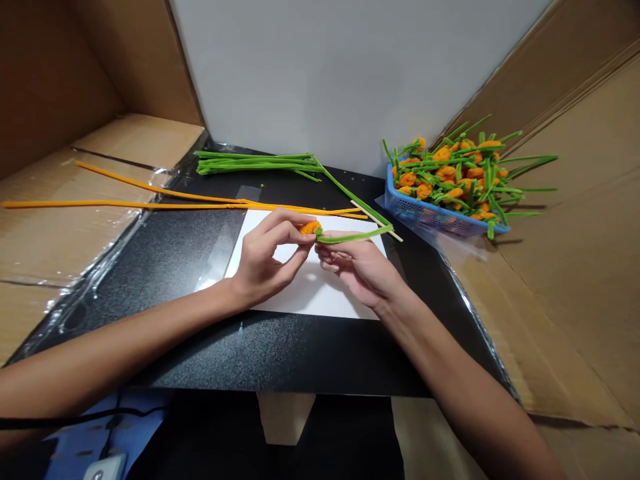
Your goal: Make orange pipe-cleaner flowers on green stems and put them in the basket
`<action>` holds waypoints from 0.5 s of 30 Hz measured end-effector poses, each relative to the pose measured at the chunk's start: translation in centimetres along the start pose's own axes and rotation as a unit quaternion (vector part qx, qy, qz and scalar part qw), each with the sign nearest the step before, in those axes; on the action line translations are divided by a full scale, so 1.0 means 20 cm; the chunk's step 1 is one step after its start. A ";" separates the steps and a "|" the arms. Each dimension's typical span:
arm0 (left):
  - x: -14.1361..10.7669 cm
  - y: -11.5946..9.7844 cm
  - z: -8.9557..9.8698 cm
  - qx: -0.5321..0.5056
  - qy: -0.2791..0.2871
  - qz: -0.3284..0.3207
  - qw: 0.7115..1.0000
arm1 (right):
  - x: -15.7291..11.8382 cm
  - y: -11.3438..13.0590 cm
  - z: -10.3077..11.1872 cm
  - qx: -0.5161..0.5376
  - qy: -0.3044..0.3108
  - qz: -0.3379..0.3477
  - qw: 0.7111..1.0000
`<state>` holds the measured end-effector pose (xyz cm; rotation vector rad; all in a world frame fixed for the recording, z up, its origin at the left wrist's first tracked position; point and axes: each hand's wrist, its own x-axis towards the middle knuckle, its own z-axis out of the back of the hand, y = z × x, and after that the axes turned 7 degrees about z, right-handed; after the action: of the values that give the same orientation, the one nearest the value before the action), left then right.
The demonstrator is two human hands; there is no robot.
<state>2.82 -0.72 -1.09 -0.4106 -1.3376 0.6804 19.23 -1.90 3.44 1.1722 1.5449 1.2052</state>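
My left hand (275, 257) pinches a small coiled orange pipe-cleaner piece (311, 228) between thumb and fingers, above the white sheet (300, 300). A green pipe cleaner (355, 237) joins the orange coil at its right end, runs right, then bends sharply back toward the upper left. Close against the coil, my right hand (353, 263) has its thumb and fingers closed on the green pipe cleaner. A thin wooden stick (377, 222) lies beyond my right hand, beside the green bend.
Green pipe cleaners (250, 163) lie bundled at the table's back. Long orange ones (200, 205) stretch leftward past the table (200, 360). A blue basket (425, 212) of orange-and-green pieces stands back right. Cardboard walls (575, 233) flank both sides.
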 end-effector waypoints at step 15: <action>0.02 0.00 -0.02 -0.230 0.018 0.354 0.906 | 0.05 -0.08 0.06 -0.178 -0.045 0.149 0.972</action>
<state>3.26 -0.40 -0.99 -1.3283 -1.2996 0.9366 19.81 -0.93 1.59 1.2210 1.0522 1.5303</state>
